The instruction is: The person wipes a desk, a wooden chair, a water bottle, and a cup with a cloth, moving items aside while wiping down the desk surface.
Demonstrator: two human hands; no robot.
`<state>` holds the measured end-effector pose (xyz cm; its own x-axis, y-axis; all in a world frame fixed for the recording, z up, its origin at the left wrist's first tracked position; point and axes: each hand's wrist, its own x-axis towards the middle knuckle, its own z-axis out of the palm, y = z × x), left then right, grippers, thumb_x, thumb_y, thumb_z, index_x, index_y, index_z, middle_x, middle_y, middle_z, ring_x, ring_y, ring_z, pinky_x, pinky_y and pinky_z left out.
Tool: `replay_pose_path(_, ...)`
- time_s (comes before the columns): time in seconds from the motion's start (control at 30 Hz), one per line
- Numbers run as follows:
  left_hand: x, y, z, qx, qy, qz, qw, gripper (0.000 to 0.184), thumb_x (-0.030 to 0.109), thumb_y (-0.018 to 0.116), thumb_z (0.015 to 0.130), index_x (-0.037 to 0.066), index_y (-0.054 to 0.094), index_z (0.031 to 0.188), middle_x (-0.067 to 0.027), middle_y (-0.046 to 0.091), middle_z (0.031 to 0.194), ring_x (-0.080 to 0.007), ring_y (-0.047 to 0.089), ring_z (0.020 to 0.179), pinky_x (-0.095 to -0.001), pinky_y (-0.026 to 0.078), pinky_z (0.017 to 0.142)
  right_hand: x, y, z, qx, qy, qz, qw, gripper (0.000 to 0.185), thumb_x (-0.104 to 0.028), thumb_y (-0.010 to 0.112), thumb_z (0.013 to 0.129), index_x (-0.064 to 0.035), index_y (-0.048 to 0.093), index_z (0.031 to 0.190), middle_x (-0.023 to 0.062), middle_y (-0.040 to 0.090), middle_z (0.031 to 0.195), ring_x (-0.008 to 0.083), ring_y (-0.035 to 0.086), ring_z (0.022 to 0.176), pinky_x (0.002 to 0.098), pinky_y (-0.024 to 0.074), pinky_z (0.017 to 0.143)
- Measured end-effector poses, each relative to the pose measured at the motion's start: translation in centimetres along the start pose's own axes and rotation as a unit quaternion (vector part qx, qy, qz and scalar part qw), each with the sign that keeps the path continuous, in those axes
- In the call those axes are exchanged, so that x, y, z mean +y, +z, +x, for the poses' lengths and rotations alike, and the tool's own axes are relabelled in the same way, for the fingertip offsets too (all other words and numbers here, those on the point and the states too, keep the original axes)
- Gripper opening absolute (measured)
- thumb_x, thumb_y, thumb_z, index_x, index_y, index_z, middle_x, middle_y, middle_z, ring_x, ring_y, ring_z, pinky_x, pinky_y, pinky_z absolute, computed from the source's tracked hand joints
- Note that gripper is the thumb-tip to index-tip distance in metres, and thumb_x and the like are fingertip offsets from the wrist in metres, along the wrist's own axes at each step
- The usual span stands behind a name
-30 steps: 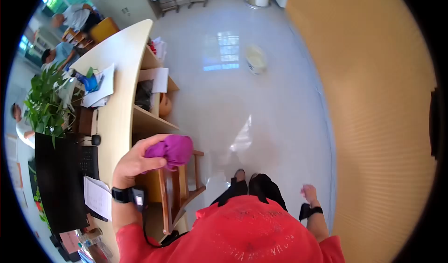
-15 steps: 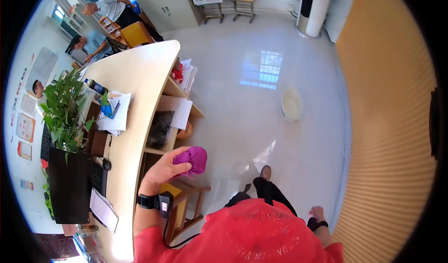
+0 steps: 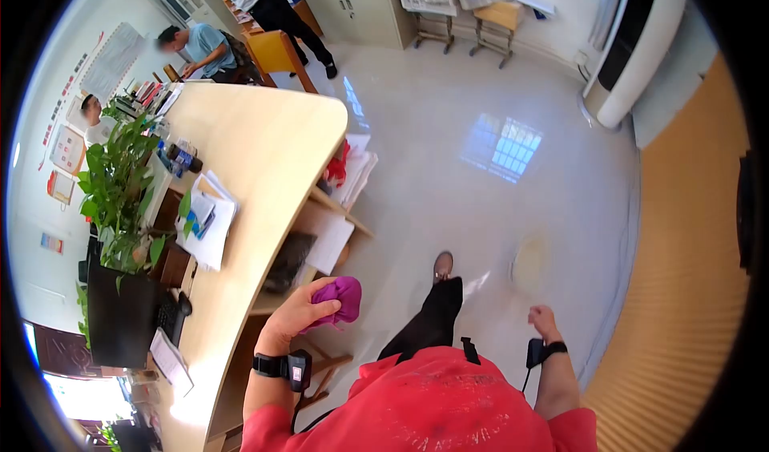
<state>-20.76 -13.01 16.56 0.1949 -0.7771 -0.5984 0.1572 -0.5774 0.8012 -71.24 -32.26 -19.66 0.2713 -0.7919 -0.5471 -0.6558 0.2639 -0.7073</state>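
Observation:
A bunched purple cloth is gripped in my left hand, its folds bulging past my thumb and fingers. This hand is beside the long pale desk, over the open shelves on its near side. On the right, my right hand hangs over the floor with its fingers curled in, and nothing shows in it. Just beyond it on the floor is a pale oval thing, blurred, perhaps a basin. Both wrists carry black straps with small devices.
On the desk are a leafy plant, a monitor, papers and a dark bottle. Several people are around its far end, near a yellow chair. A ribbed tan wall or curtain runs along the right.
I have stepped forward with the other foot. The pale oval thing is now closer to me. My right hand has swung up and forward; my left still holds the purple cloth.

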Motion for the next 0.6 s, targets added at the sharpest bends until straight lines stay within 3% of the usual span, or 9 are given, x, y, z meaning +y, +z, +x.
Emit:
replay_pose_path(0.1, 4.6, -1.7, 6.9, 0.004, 0.032, 0.031, 0.999, 0.045, 0.012, 0.064, 0.084, -0.002, 0.05, 0.124, -0.0058, 0.062, 0.1, -0.012, 0.059, 0.085, -0.0258, 0.049, 0.077, -2.5, -2.1, 1.9, 0.028, 0.098, 0.05, 0.993, 0.017, -0.014, 0.053, 0.078, -0.0017, 0.065, 0.079, 0.0079, 0.062, 0.066, 0.0164, 0.062, 0.056, 0.0285, 0.0456, 0.044)
replay_pose_path(0.13, 6.4, -2.1, 8.9, 0.008, 0.036, 0.038, 0.999, 0.045, 0.012, 0.064, 0.084, -0.002, 0.05, 0.125, -0.0058, 0.062, 0.1, -0.0118, 0.059, 0.085, -0.0254, 0.049, 0.077, -3.5, -3.4, 2.0, 0.03, 0.139, 0.029, 0.989, 0.022, -0.011, 0.051, 0.078, 0.0058, 0.064, 0.083, 0.0121, 0.061, 0.063, 0.0191, 0.06, 0.055, 0.032, 0.0479, 0.049)
replay_pose_path(0.2, 9.5, -2.8, 12.6, 0.0, 0.046, 0.0, 0.999, 0.046, 0.012, 0.062, 0.084, -0.001, 0.049, 0.126, -0.0063, 0.062, 0.1, -0.0118, 0.059, 0.084, -0.0253, 0.049, 0.076, -0.7, -6.1, 4.5, -0.056, 0.081, -0.019, 0.995, 0.02, -0.008, 0.05, 0.078, 0.002, 0.06, 0.064, 0.0121, 0.059, 0.056, 0.0212, 0.057, 0.046, 0.0326, 0.0478, 0.046)
replay_pose_path(0.4, 17.7, -3.5, 23.1, -0.009, 0.055, 0.036, 0.998, 0.046, 0.012, 0.062, 0.084, -0.001, 0.048, 0.127, -0.0074, 0.061, 0.099, -0.0132, 0.059, 0.085, -0.0259, 0.05, 0.073, -7.2, -9.8, 9.3, 0.096, 0.243, 0.136, 0.956, 0.018, -0.013, 0.052, 0.08, -0.0027, 0.059, 0.068, 0.0085, 0.061, 0.063, 0.0202, 0.064, 0.056, 0.0329, 0.0468, 0.042)
replay_pose_path(0.43, 18.6, -3.6, 24.9, -0.018, 0.062, 0.03, 0.997, 0.046, 0.013, 0.062, 0.085, 0.0, 0.048, 0.127, -0.0077, 0.061, 0.099, -0.0133, 0.059, 0.085, -0.0257, 0.05, 0.073, -7.9, -9.8, 10.5, 0.098, 0.227, 0.13, 0.96, 0.019, -0.011, 0.052, 0.081, 0.0014, 0.059, 0.07, 0.0157, 0.061, 0.067, 0.0243, 0.062, 0.053, 0.0342, 0.049, 0.044)
replay_pose_path(0.47, 19.8, -3.4, 26.5, -0.027, 0.054, 0.021, 0.998, 0.047, 0.015, 0.062, 0.084, 0.0, 0.048, 0.127, -0.0081, 0.06, 0.102, -0.0137, 0.059, 0.087, -0.0259, 0.05, 0.075, -8.1, -9.9, 12.2, 0.046, 0.186, 0.064, 0.979, 0.017, -0.015, 0.055, 0.081, -0.0008, 0.06, 0.074, 0.0143, 0.063, 0.069, 0.0243, 0.063, 0.058, 0.0368, 0.0495, 0.047)
replay_pose_path(0.5, 21.0, -3.4, 27.9, -0.022, 0.049, 0.038, 0.998, 0.048, 0.015, 0.062, 0.084, 0.0, 0.048, 0.127, -0.0079, 0.06, 0.103, -0.0138, 0.058, 0.087, -0.0263, 0.049, 0.076, -6.2, -11.1, 14.3, -0.122, 0.009, -0.227, 0.966, 0.017, -0.019, 0.058, 0.081, -0.003, 0.061, 0.078, 0.0129, 0.064, 0.072, 0.0244, 0.065, 0.063, 0.0394, 0.05, 0.05)
replay_pose_path(0.53, 22.4, -3.4, 29.3, -0.015, 0.043, 0.057, 0.997, 0.048, 0.016, 0.063, 0.084, 0.0, 0.048, 0.128, -0.0077, 0.06, 0.103, -0.0139, 0.058, 0.088, -0.0267, 0.049, 0.078, -5.5, -11.6, 16.1, -0.198, -0.151, -0.414, 0.876, 0.018, -0.023, 0.061, 0.081, -0.0052, 0.062, 0.082, 0.0115, 0.066, 0.074, 0.0245, 0.066, 0.068, 0.0421, 0.0505, 0.053)
replay_pose_path(0.6, 25.7, -3.6, 31.7, 0.002, 0.006, 0.092, 0.996, 0.052, 0.019, 0.064, 0.084, 0.002, 0.047, 0.13, -0.007, 0.06, 0.106, -0.0147, 0.057, 0.092, -0.0282, 0.047, 0.083, -5.8, -12.7, 20.0, -0.24, -0.213, -0.469, 0.823, 0.02, -0.027, 0.064, 0.081, -0.0074, 0.063, 0.086, 0.0101, 0.067, 0.076, 0.0246, 0.067, 0.074, 0.0447, 0.051, 0.056)
